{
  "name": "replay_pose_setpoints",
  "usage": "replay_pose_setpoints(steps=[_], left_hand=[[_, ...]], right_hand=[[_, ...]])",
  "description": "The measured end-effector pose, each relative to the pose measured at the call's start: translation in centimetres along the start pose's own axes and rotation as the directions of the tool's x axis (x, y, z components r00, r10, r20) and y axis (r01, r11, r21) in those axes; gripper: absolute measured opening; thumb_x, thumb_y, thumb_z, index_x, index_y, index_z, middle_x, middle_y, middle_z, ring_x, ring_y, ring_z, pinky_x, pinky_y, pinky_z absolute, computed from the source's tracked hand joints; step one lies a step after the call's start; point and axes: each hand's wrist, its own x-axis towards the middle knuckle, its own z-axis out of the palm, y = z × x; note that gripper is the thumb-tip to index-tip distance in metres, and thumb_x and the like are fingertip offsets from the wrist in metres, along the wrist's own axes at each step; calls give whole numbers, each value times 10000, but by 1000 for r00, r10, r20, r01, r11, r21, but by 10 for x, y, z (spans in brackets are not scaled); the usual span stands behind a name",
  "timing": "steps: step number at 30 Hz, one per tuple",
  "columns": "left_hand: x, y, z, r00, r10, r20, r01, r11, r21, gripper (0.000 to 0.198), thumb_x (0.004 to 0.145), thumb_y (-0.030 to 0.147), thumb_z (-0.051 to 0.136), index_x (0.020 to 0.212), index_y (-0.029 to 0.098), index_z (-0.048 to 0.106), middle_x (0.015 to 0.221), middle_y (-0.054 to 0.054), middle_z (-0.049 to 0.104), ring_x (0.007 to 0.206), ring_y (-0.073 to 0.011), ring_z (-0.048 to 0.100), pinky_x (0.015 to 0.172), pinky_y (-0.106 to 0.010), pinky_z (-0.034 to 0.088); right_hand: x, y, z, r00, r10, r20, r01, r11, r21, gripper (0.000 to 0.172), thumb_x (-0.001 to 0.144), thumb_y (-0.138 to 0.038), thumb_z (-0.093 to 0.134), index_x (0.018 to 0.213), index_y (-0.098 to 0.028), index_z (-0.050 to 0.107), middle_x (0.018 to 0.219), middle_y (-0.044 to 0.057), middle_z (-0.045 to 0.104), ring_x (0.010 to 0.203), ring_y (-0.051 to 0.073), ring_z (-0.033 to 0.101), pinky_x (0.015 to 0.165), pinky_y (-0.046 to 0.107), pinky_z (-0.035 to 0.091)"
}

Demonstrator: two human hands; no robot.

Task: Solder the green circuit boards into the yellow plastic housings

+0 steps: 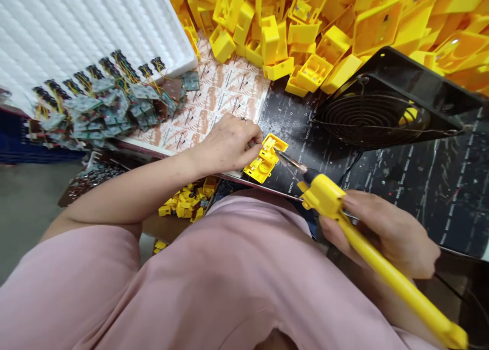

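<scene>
A small yellow plastic housing (263,167) lies near the front edge of the black work surface, its hollow side facing up. At its left side is my left hand (235,140), fingers curled in and touching the housing; what the fingertips pinch is hidden. My right hand (382,233) is wrapped round a yellow soldering gun (324,194) with a thin solder feed beside its metal tip. That tip reaches into the upper compartment of the housing. Whether it touches a part inside is too small to tell.
Yellow housings (271,39) are heaped along the back. A black fan (382,105) stands at right. Circuit boards (114,105) with wires lie against white foam (95,29) at left. Below the table edge, a box holds small yellow parts (187,199).
</scene>
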Motion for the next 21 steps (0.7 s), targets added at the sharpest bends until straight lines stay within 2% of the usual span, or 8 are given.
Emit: replay_pose_setpoints(steps=[3, 6, 9, 14, 21], left_hand=[[2, 3, 0, 999, 12, 35, -16, 994, 106, 329, 913, 303, 473, 908, 174, 776, 689, -56, 702, 715, -233, 688, 782, -382, 467], [4, 8, -1, 997, 27, 76, -41, 982, 182, 350, 934, 295, 451, 942, 163, 776, 764, -90, 741, 787, -267, 720, 798, -412, 469], [6, 13, -2, 996, 41, 81, -60, 968, 242, 359, 965, 290, 439, 950, 157, 772, 799, -106, 756, 841, -288, 735, 794, -422, 466], [7, 21, -1, 995, 52, 89, -82, 922, 379, 388, 1003, 273, 401, 958, 133, 760, 827, -119, 757, 884, -303, 740, 805, -434, 478], [7, 24, -1, 993, 72, 98, -110, 881, 460, 378, 1021, 245, 386, 948, 149, 745, 813, -99, 743, 875, -297, 731, 806, -435, 493]], right_hand=[[22, -12, 5, 980, -198, -6, 198, 980, 3, 393, 944, -179, 784, 1295, -279, 637, 873, 0, 788, 771, 194, 786, 740, 346, 690], [38, -21, 3, 963, -268, 26, 269, 963, -35, 211, 901, -121, 817, 1023, -226, 682, 857, 26, 781, 734, 178, 776, 716, 282, 670], [43, -25, 4, 948, -316, 38, 318, 946, -68, 209, 875, -81, 830, 956, -197, 676, 844, 47, 781, 727, 174, 775, 737, 261, 665], [41, -31, 3, 958, -281, 51, 285, 955, -85, 319, 832, -49, 865, 1020, -193, 651, 917, 70, 801, 790, 192, 777, 767, 314, 681], [46, -37, -1, 968, -242, 71, 248, 964, -95, 275, 868, -112, 868, 1002, -232, 660, 886, 28, 799, 789, 187, 783, 767, 316, 686]])
